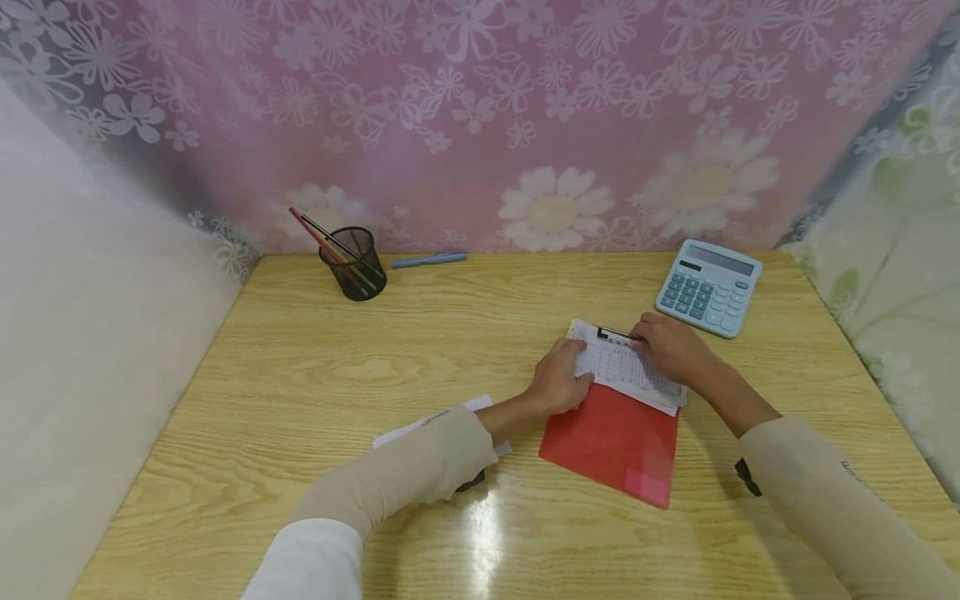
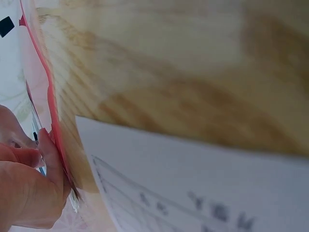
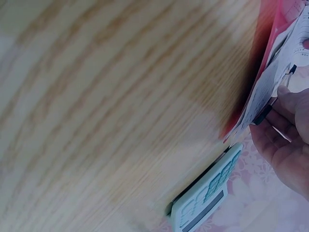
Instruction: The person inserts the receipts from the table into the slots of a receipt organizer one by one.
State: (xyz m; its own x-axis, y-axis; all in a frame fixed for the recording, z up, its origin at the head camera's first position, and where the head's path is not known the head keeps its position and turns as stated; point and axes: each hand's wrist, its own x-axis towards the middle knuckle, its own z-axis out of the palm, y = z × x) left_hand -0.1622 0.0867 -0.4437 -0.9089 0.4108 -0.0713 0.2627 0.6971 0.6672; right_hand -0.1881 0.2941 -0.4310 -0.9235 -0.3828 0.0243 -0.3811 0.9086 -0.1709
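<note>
A red folder slants upward on the right half of the table, its upper part covered by printed sheets. Across their top edge runs a metal clip with black ends. My left hand grips the left edge of the sheets and folder, thumb on top. At the upper right, my right hand pinches the clip; in the right wrist view its thumb and fingers close around the clip's black end. The left wrist view shows the left hand against the folder's red edge.
A light blue calculator lies just beyond my right hand. Other white papers lie under my left forearm, one with print. At the back stand a black mesh cup with pencils and, beside it, a blue pen.
</note>
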